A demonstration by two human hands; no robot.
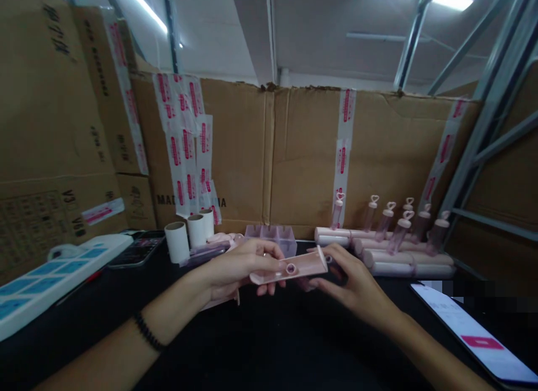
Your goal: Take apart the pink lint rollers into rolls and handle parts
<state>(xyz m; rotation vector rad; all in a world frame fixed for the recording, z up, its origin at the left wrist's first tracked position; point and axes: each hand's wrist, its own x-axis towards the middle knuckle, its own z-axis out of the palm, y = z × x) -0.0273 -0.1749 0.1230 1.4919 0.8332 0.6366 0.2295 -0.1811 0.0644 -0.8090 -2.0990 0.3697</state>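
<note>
A pink trough-shaped piece [309, 263] with a small round part inside hangs above the black surface, tilted slightly up to the right. My left hand [247, 263] pinches its left end between thumb and fingers. Around the right end, my right hand [347, 276] is curled, with thumb and fingers near a small dark or clear item that is hard to make out. Another pink piece [222, 301] shows below my left wrist, partly hidden.
White rolls [177, 242], a clear divided box [288, 240] and a phone [137, 249] stand behind. Pink cylinders [390, 256] with heart-topped tubes [398, 234] are at the right. A lit phone [474, 329] lies front right, a power strip [63, 279] left. Cardboard [239, 156] walls the back.
</note>
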